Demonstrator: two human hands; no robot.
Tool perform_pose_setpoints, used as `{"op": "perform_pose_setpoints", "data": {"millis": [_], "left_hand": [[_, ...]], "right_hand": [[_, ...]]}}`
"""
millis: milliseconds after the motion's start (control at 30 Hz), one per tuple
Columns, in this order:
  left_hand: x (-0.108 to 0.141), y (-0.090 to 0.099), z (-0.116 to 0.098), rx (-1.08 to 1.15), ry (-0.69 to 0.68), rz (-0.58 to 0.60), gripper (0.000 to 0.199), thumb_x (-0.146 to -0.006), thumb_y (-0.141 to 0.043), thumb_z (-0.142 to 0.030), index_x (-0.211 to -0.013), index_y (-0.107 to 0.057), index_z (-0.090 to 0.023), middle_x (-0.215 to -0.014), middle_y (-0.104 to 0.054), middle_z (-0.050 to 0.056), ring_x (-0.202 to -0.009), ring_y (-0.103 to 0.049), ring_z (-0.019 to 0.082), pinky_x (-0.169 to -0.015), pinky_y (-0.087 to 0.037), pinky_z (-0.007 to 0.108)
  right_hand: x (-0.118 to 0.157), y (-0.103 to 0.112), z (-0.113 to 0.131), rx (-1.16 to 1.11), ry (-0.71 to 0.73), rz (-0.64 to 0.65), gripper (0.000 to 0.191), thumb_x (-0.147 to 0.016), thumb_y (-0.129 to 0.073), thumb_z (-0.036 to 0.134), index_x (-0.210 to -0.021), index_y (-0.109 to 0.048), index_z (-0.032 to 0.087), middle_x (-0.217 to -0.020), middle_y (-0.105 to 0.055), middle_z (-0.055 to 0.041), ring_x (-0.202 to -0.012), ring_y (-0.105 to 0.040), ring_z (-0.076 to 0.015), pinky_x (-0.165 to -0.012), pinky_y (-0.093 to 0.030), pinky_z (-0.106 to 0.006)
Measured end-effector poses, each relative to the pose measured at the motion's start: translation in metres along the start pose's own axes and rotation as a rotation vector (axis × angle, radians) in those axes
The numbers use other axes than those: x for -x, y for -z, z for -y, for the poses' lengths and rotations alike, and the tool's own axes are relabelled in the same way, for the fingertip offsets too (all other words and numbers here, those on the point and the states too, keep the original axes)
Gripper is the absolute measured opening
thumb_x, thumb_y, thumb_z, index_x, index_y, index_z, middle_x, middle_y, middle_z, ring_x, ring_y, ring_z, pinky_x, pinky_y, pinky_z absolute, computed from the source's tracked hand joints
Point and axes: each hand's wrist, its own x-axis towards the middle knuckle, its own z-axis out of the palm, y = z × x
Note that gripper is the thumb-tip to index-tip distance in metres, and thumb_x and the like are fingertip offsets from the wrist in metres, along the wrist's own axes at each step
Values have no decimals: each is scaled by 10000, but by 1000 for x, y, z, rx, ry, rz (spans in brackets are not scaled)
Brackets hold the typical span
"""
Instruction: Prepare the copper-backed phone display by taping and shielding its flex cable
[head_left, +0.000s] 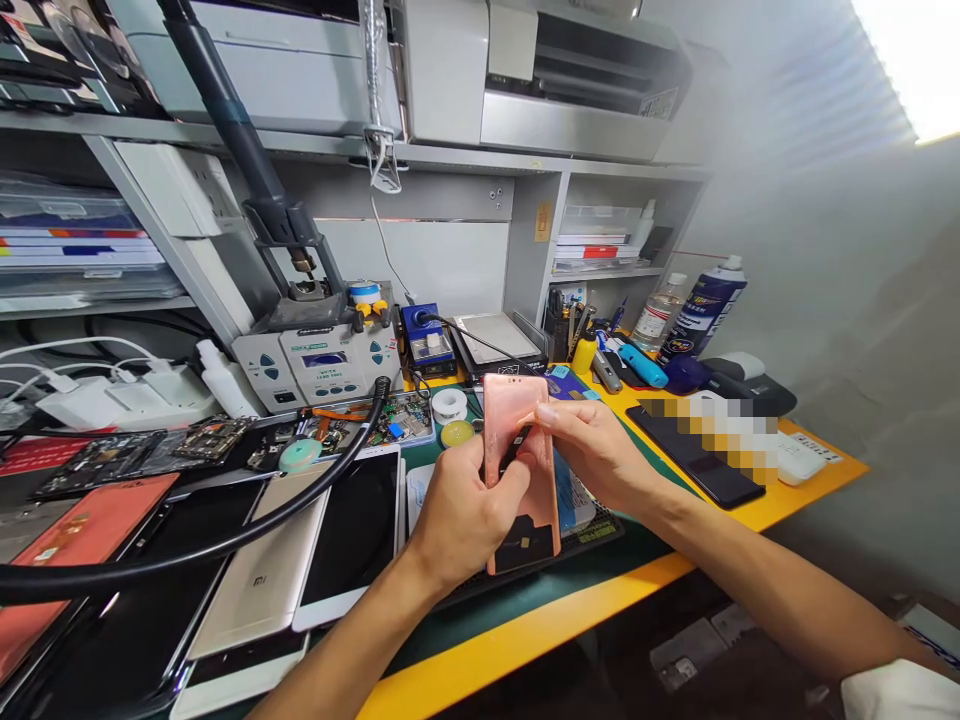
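Note:
A rose-pink phone back cover [541, 510] is held upright, slightly tilted, above the green mat, with a black patch across its lower part. My left hand [469, 505] grips it by the left edge, its thumb lying across the middle beside a small dark piece [519, 437]. Closed at the upper right edge of the cover is my right hand [600, 445], thumb and fingers pinched together. Whether a thin strip is also between those fingertips I cannot make out. Below the cover lies a dark perforated pad [592, 535].
Several phones, among them a gold phone [259, 580] and a white-framed one [360, 530], lie at left under a black hose [225, 550]. A rework station [322, 360] stands behind. At right are a black phone [694, 455] and a spray can [701, 310].

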Motion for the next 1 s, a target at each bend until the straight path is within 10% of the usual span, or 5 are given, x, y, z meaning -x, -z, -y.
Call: {"op": "perform_pose_setpoints", "data": {"millis": [300, 1000], "left_hand": [[1, 0, 1, 24, 15, 3, 196, -841, -571, -317, -766, -634, -147, -676, -566, -10, -630, -480, 130, -578, -389, 234], [1, 0, 0, 52, 20, 23, 213, -864, -561, -321, -748, -621, -152, -681, -555, -18, -651, -470, 127, -591, -383, 233]], "right_hand": [[1, 1, 0, 16, 60, -26, 132, -783, -749, 288, -857, -806, 196, -910, -746, -47, -867, -621, -184, -822, -452, -286], [1, 0, 1, 20, -3, -49, 215, -761, -771, 301, -638, -711, 136, -639, -593, 2, -631, -474, -116, -646, -382, -265]]}}
